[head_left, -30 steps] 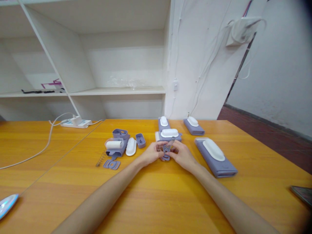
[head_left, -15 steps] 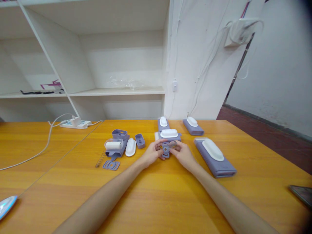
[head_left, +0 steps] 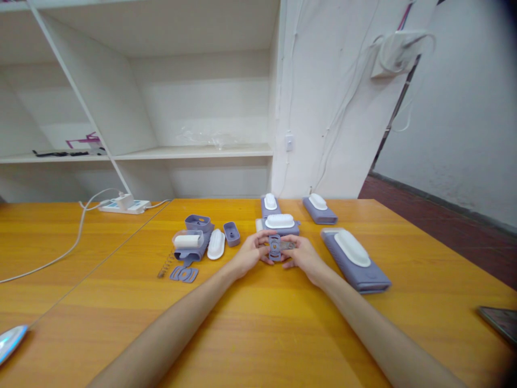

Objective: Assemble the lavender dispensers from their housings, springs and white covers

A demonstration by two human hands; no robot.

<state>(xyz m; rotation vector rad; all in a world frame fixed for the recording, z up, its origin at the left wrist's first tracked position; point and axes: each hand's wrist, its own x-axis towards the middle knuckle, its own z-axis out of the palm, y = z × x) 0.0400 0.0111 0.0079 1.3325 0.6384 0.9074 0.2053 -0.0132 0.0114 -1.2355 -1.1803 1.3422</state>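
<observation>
My left hand point(head_left: 251, 253) is closed on a flat grey-purple plastic piece with cut-outs point(head_left: 275, 248), which stands upright between both hands. My right hand point(head_left: 306, 258) pinches a coil spring point(head_left: 287, 246) lying sideways against the plastic piece; how the two join is too small to tell. Just behind my hands is a grey-purple case with a white ribbed oval part point(head_left: 280, 221) on top. To the left lie another flat cut-out piece point(head_left: 184, 274), a loose spring point(head_left: 165, 265), a white oval part point(head_left: 216, 244) and a small grey-purple cup point(head_left: 231, 234).
An opened grey-purple case with a white roll point(head_left: 188, 242) sits at left. Finished-looking cases point(head_left: 351, 256) stand at right and behind. A power strip point(head_left: 125, 205) with a cable is at the back left, a dark flat device point(head_left: 498, 323) at the right edge.
The spring in my right hand has turned from a slanted, curved position to lie level against the flat plastic piece. My right fingers have shifted around it.
</observation>
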